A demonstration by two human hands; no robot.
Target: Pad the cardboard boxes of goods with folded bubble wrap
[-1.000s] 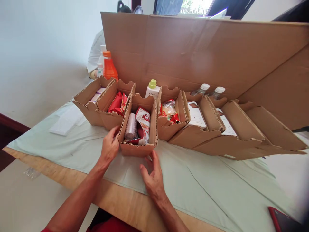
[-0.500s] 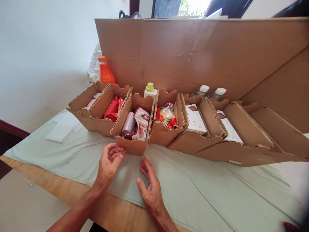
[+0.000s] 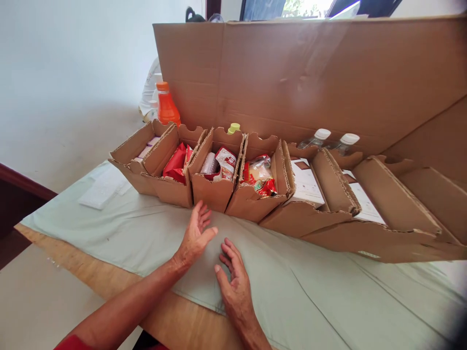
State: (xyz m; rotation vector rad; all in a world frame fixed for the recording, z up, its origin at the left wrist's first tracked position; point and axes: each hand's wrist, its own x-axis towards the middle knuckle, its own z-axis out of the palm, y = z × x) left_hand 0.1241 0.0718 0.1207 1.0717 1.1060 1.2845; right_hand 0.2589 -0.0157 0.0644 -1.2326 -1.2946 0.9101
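A row of open cardboard boxes stands on a pale green cloth [image 3: 120, 228]. The third box from the left [image 3: 213, 187] holds a wrapped roll and a red-and-white packet and sits in line with its neighbours. My left hand [image 3: 195, 236] is open, fingers spread, just in front of that box and apart from it. My right hand [image 3: 233, 277] hovers open over the cloth, nearer to me, holding nothing. The neighbouring boxes hold red packets [image 3: 177, 163] and mixed snack packets [image 3: 259, 175].
A tall cardboard sheet [image 3: 310, 78] stands behind the row. An orange bottle [image 3: 167, 104], a green-capped bottle [image 3: 233, 128] and two clear bottles [image 3: 317, 137] stand at the back. White paper [image 3: 102, 187] lies at left. Part of another person shows behind the sheet.
The third box has gone back from the front into line with the other boxes. Both my hands have let go of it and drawn back toward me.
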